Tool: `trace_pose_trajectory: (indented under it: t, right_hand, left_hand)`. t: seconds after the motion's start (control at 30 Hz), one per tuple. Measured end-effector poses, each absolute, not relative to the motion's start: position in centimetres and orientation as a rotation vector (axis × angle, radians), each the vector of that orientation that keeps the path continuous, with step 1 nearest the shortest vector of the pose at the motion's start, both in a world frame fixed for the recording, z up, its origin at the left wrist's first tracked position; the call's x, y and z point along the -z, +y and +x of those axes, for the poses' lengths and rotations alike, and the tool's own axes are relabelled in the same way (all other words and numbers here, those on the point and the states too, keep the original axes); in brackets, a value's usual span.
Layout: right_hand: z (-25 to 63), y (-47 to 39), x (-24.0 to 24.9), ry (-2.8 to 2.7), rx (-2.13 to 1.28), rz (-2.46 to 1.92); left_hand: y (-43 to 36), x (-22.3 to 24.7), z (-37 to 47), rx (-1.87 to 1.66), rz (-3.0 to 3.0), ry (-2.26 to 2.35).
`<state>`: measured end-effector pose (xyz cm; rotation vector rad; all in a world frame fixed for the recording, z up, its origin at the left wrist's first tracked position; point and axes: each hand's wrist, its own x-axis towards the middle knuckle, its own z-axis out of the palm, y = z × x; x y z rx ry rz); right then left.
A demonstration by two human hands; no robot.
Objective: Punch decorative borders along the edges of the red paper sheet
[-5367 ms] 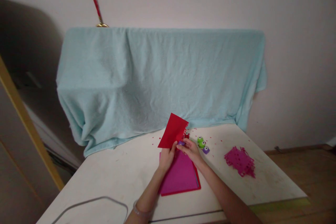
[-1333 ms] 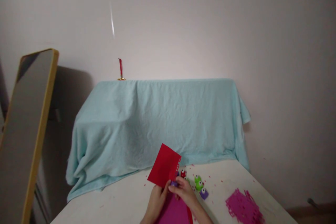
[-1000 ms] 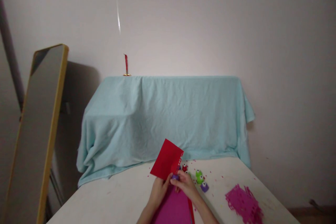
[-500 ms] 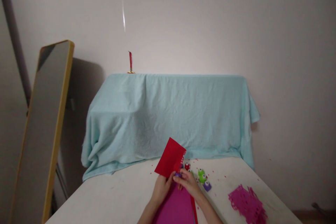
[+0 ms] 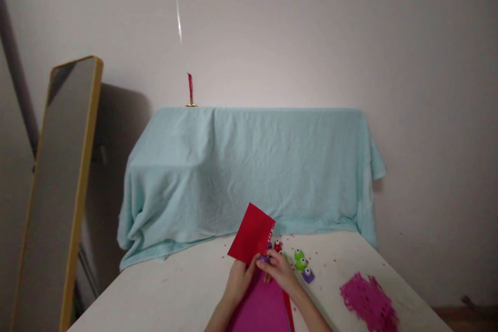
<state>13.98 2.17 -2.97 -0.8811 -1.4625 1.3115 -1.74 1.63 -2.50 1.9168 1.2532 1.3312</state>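
A red paper card [image 5: 251, 233] with small cut-outs along its right edge is held up over the table, tilted. My left hand [image 5: 239, 277] grips its lower edge. My right hand [image 5: 280, 270] has its fingers closed on a small purple punch [image 5: 263, 259] at the card's lower right corner. Beneath both hands lies a magenta sheet [image 5: 260, 307], with a red edge showing at its right side. Green punches [image 5: 300, 260], a purple punch [image 5: 308, 275] and a red one [image 5: 277, 245] stand just right of and beyond my right hand.
Cut-up magenta paper [image 5: 369, 302] is heaped on the white table [image 5: 163, 295] at the right. Tiny red bits are scattered near the punches. A light blue cloth [image 5: 249, 166] covers something behind the table. A yellow-framed mirror [image 5: 64, 181] leans at the left.
The view has shifted slightly. Both hands, the card and the purple punch keep nearly the same positions relative to one another.
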Motion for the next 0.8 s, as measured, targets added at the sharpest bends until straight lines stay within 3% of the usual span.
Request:
trace_pose_trajectory:
  t: [0.8]
  right_hand:
    - [13.5, 2.2, 3.3, -1.458, -1.283, -0.918]
  left_hand:
    - [1.8, 2.7, -1.8, -1.366, 1.883, 1.227]
